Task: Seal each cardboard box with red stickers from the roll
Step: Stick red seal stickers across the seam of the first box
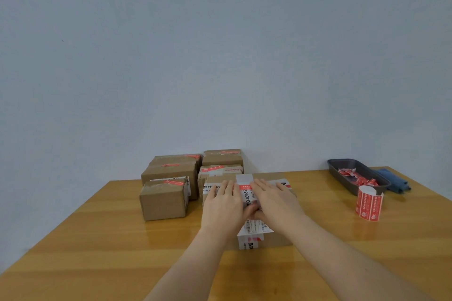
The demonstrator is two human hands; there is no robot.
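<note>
Hands [223, 205] [274, 199] press flat on box [276, 239]; label [250, 197] reads "030-55".

On the white label [250, 197] running across the top of the near cardboard box [276, 239], between the two hands, the digits "00-030-55" can be read. On the white strip [211, 188] at the left of the same box, only "BL" is legible. The print on the red sticker roll [368, 203] at right is too small to read
</note>
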